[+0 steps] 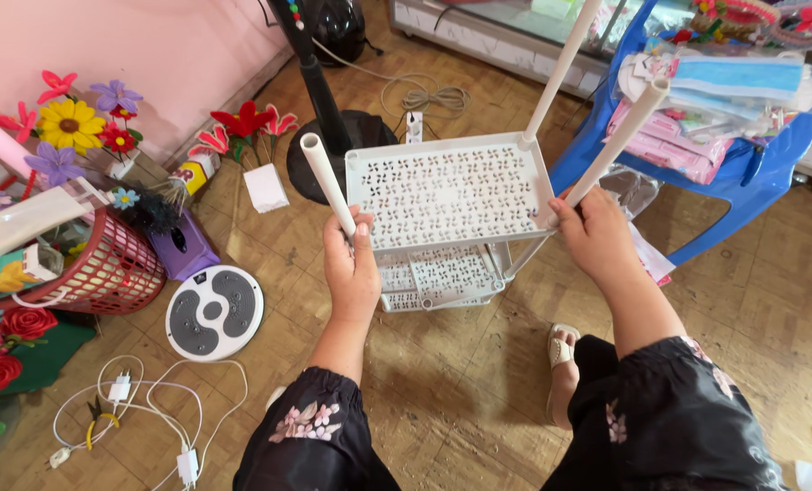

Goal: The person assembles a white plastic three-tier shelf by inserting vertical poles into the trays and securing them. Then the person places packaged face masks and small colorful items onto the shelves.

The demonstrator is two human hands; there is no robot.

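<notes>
Shelf rack (448,191), white, perforated, held above the floor between both hands: left hand (351,264) closed around one upright tube (327,182), right hand (597,236) around another tube (617,141), tubes slanting away.

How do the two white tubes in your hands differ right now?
The white plastic tube in the left hand leans up-left and looks shorter; the white plastic tube in the right hand leans up-right and looks longer. Both are gripped low, at the white perforated shelf.
</notes>
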